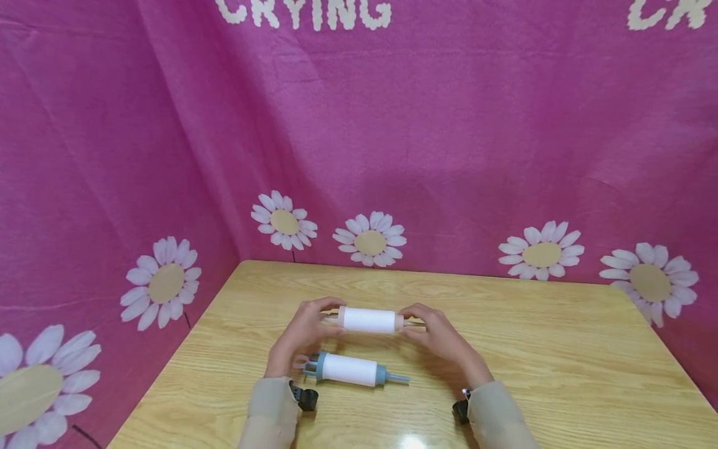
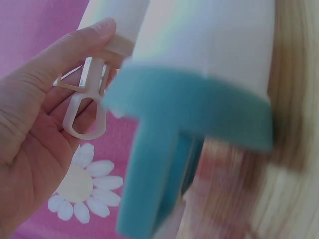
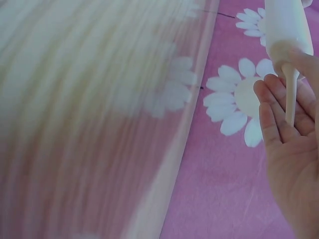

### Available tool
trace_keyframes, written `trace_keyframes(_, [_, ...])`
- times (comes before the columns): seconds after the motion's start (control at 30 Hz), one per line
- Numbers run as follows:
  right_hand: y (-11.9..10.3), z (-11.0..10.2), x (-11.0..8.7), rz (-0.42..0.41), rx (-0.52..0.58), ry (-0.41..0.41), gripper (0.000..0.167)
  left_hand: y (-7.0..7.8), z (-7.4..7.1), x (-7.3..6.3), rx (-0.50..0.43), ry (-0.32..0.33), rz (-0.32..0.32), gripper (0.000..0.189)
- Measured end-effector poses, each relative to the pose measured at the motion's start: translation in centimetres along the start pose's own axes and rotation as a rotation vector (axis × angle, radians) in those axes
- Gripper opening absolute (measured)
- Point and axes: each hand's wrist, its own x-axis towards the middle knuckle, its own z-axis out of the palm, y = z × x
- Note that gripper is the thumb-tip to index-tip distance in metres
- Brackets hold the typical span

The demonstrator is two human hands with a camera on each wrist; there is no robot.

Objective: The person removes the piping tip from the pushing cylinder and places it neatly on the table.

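Observation:
A white cylinder with cream ends (image 1: 368,320) is held level above the table between both hands. My left hand (image 1: 305,325) grips its left end, thumb on the cream collar; in the left wrist view a pale loop (image 2: 84,117) and prongs stick out by the palm. My right hand (image 1: 434,330) holds the right end, thumb on the tapered cap, with the thin cream rod (image 3: 290,97) lying along the fingers. Nearer me, a similar white cylinder with teal ends (image 1: 350,370) lies on the table, its thin teal rod pointing right.
The wood-grain table (image 1: 589,362) ends at a pink cloth backdrop (image 1: 426,137) with daisies at the back and left. Black wrist cameras (image 1: 306,399) sit at both cuffs. The teal cylinder lies close below the left forearm and hand.

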Motion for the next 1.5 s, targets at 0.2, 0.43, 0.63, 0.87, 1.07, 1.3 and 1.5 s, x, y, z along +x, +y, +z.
trace_keyframes(0.2, [0.1, -1.0, -1.3, 0.007, -0.02, 0.022, 0.027, 0.9, 1.0, 0.4, -0.013, -0.022, 0.029, 0.048])
trace_keyframes(0.43, [0.5, -2.2, -3.0, 0.074, -0.045, 0.038, 0.028, 1.9, 2.4, 1.0, -0.019, -0.038, 0.053, 0.049])
trace_keyframes(0.63, [1.1, -3.2, -4.4, 0.04, -0.064, 0.096, 0.027, 3.0, 3.5, 1.4, -0.021, -0.046, 0.098, 0.049])
trace_keyframes(0.87, [1.7, -4.6, -6.0, 0.002, -0.097, 0.155, 0.029, 4.1, 5.0, 1.8, -0.062, -0.047, 0.145, 0.049])
trace_keyframes(1.07, [2.0, -5.7, -7.1, -0.006, -0.109, 0.179, 0.031, 4.9, 6.1, 2.2, -0.055, -0.04, 0.178, 0.047])
trace_keyframes(1.3, [2.3, -6.6, -8.0, 0.02, -0.114, 0.19, 0.031, 5.7, 7.0, 2.5, -0.057, -0.046, 0.202, 0.048])
trace_keyframes(1.5, [2.6, -7.1, -8.4, 0.018, -0.118, 0.193, 0.031, 6.3, 7.3, 2.7, -0.051, -0.053, 0.203, 0.048])
